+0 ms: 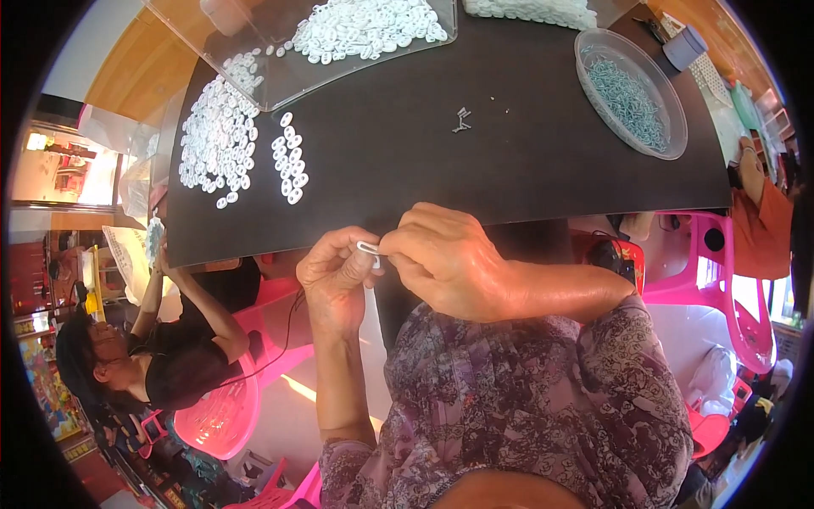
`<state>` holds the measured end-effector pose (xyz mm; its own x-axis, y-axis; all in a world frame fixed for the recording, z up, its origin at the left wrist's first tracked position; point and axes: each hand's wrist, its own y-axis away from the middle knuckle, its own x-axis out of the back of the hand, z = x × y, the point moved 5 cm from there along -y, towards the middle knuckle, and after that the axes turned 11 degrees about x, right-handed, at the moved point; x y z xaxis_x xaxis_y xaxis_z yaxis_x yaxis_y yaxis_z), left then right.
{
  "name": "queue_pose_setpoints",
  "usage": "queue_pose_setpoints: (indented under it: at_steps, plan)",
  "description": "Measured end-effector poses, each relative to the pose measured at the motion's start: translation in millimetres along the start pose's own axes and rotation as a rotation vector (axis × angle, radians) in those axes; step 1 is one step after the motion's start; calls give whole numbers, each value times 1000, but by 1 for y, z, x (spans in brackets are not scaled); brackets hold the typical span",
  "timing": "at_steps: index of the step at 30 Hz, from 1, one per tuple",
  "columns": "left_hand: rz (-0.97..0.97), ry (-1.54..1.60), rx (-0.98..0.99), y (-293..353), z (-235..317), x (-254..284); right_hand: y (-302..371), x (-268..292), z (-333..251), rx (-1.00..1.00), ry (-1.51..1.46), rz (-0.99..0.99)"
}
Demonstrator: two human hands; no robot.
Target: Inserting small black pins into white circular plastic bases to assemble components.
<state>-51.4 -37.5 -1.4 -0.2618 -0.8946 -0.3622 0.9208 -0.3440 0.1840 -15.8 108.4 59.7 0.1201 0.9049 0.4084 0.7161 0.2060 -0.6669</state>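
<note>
Just off the table's near edge, my left hand [331,270] pinches a small white oval plastic piece [368,247] with a slot in it. My right hand [445,259] meets it from the right, thumb and forefinger pressed together against the piece's end. Something thin and dark may be between those fingertips, too small to make out. Beyond my hands, on the dark table, a short column of white oval pieces [291,159] lies to the left. A few small grey metal pins [462,120] are scattered near the middle.
A larger heap of white pieces [216,140] spreads at the left, beside a clear bin [292,95] holding more. At the far right stands a round clear tray [676,127] of metal pins. Another person [161,339] sits at the left; pink chairs [729,271] flank the table [381,153].
</note>
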Motion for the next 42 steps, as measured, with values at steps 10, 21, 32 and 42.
queue_pose_setpoints:
  at_steps: [10,21,32,42]
  plan:
    - [-57,185,79,3,0,-4,5,2,-4,117,-44,58]
    - [-100,212,68,5,1,-9,9,3,-2,141,-75,132]
    - [-87,95,-13,6,3,-1,3,6,-10,118,34,30]
    - [4,-142,-92,8,12,-2,-2,0,-11,104,84,-16]
